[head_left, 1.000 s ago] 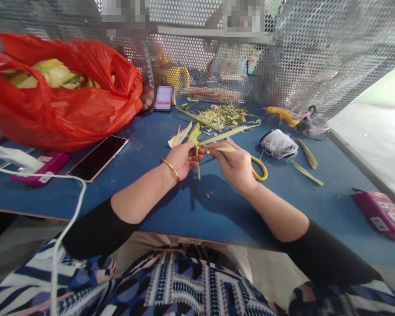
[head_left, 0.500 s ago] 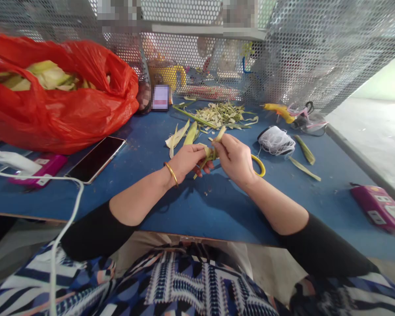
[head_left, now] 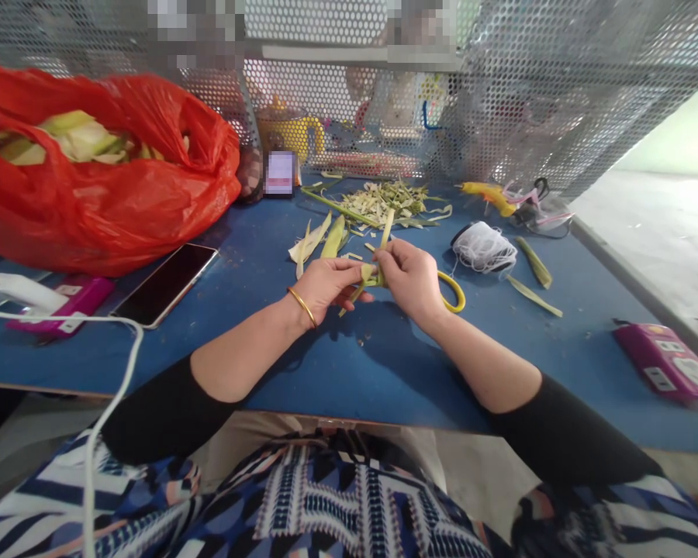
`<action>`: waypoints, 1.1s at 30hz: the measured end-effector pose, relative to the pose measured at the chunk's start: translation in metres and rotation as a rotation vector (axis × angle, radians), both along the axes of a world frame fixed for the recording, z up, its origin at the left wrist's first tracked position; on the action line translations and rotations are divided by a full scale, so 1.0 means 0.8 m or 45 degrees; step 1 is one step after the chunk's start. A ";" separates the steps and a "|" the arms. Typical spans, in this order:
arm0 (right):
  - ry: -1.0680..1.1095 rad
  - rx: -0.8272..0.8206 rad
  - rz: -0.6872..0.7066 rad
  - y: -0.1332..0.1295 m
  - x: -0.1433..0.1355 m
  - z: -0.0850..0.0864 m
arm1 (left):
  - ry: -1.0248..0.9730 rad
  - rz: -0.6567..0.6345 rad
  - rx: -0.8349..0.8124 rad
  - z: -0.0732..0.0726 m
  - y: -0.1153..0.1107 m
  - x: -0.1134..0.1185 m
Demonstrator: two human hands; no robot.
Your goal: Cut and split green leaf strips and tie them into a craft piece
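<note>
Between my hands is a folded strip of pale green corn husk (head_left: 387, 226), one end standing up above my fingers and a thin tail pointing down left. My left hand (head_left: 333, 287), with a gold bangle at the wrist, pinches its left part. My right hand (head_left: 410, 277) is closed on the strip's right part, fingertips close to the left thumb. Yellow scissor-like handle loops (head_left: 457, 293) lie partly hidden behind my right hand. Loose husk pieces (head_left: 333, 237) lie just beyond the left hand, and a heap of husk scraps (head_left: 387, 201) is farther back.
A red plastic bag (head_left: 168, 198) of husks fills the left. Near it lie a dark phone (head_left: 168, 285) and a purple power strip (head_left: 63, 306). White thread (head_left: 484, 248), a yellow glue gun (head_left: 488, 197) and a purple socket box (head_left: 666, 360) are on the right. A perforated metal screen (head_left: 517, 101) stands behind.
The husk strip's free end now stands taller and straighter above my right fingers. My right hand has shifted slightly down. The whole view has moved a little.
</note>
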State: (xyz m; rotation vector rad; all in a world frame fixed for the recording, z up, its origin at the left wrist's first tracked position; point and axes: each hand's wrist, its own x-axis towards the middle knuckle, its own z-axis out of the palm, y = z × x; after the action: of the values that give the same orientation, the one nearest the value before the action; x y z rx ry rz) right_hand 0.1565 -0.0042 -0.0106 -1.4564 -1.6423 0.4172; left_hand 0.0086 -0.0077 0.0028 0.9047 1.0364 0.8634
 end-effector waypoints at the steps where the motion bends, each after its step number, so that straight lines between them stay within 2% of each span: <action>1: -0.027 0.007 -0.014 -0.001 0.000 0.001 | -0.020 -0.017 -0.004 -0.001 0.000 0.000; 7: -0.209 0.046 -0.120 -0.004 0.000 0.009 | -0.132 -0.142 0.066 0.000 0.003 -0.004; 11: -0.242 0.044 -0.209 -0.006 -0.001 0.013 | -0.053 -0.207 0.242 -0.004 0.002 -0.003; 15: -0.186 0.053 -0.188 -0.007 -0.004 0.009 | 0.109 -0.092 0.473 -0.018 -0.002 0.006; 20: 0.070 -0.031 -0.092 -0.003 -0.002 0.005 | 0.188 0.021 0.599 -0.024 -0.005 0.012; 24: 0.243 -0.113 -0.025 -0.004 -0.002 0.007 | 0.211 0.127 0.596 -0.020 -0.005 0.011; 33: 0.224 -0.121 -0.082 -0.006 -0.004 0.010 | 0.120 0.182 0.410 -0.015 -0.005 0.013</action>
State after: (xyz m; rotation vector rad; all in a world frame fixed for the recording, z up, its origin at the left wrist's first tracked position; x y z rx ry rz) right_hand 0.1534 -0.0092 -0.0027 -1.4941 -1.4494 0.5771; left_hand 0.0186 -0.0118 -0.0092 1.1606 1.0706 1.1381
